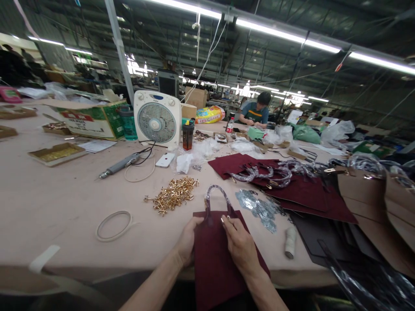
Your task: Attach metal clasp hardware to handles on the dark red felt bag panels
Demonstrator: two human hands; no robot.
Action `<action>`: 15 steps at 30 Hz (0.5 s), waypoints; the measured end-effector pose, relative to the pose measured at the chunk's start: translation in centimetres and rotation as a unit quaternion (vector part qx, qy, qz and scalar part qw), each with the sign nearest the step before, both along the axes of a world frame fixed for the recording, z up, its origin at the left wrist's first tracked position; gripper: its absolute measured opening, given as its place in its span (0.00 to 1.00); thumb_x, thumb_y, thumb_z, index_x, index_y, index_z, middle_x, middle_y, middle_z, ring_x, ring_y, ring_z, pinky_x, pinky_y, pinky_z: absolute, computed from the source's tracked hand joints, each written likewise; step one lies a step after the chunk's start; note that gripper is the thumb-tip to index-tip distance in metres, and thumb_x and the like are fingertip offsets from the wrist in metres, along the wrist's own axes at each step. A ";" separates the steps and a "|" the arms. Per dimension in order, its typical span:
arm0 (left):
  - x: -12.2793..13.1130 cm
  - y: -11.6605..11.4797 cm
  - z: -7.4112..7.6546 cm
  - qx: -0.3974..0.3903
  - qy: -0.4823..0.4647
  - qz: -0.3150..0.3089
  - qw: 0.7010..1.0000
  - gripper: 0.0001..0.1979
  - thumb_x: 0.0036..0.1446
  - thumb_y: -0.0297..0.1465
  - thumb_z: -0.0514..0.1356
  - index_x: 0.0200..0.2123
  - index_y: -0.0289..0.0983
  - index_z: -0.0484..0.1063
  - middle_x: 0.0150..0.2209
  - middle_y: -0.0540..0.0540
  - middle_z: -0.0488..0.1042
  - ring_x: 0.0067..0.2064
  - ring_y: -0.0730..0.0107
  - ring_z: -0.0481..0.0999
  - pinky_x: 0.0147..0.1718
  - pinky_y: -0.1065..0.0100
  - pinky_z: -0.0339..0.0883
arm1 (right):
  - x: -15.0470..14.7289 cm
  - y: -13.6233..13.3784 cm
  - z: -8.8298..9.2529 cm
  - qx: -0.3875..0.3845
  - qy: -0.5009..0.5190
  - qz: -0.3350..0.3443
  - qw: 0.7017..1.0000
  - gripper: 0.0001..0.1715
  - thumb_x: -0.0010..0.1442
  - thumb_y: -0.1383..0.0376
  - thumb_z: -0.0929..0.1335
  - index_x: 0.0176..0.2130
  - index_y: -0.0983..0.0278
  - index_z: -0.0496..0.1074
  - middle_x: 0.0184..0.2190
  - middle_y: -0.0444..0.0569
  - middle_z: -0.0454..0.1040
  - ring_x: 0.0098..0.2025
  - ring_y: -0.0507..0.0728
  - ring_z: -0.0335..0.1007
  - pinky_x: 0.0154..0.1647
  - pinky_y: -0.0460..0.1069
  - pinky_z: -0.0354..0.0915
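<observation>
A dark red fabric panel point(214, 255) with a plastic-wrapped handle point(216, 192) lies at the table's near edge. My left hand point(187, 239) grips the panel's left upper edge, fingers curled around it. My right hand point(238, 242) rests on the panel's top right, pinching something small and pale near the handle's base; I cannot make out what it is. A heap of gold metal fittings point(173, 195) lies just beyond, and a scatter of silver pieces point(259, 207) sits to the right.
A stack of more dark red panels with wrapped handles point(285, 183) and brown ones point(372, 190) fills the right. A white fan point(158, 119), electric screwdriver point(118, 165), phone point(164, 160), cord loop point(113, 225) and thread spool point(290, 242) lie around. Another person point(257, 111) works far back.
</observation>
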State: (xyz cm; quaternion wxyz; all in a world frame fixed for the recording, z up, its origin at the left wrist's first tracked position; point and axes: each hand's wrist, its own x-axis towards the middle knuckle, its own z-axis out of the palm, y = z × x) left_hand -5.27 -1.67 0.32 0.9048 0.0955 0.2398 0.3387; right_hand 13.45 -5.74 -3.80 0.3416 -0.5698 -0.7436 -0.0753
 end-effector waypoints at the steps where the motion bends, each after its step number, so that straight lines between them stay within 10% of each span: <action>1: 0.0 0.0 0.0 0.000 0.000 -0.001 1.000 0.21 0.61 0.33 0.57 0.51 0.26 0.78 0.40 0.36 0.86 0.42 0.48 0.86 0.50 0.54 0.76 | 0.1 0.0 0.0 0.001 0.006 0.007 1.000 0.23 0.76 0.68 0.59 0.63 0.62 0.72 0.43 0.54 0.77 0.42 0.57 0.79 0.42 0.48 0.76; 15: 0.0 -0.1 0.0 0.010 0.037 0.001 0.999 0.19 0.63 0.34 0.56 0.45 0.26 0.79 0.38 0.35 0.86 0.41 0.49 0.86 0.46 0.56 0.78 | -0.9 -0.4 0.5 0.031 -0.070 -0.058 0.995 0.21 0.74 0.71 0.61 0.59 0.61 0.76 0.41 0.52 0.81 0.36 0.54 0.80 0.31 0.44 0.69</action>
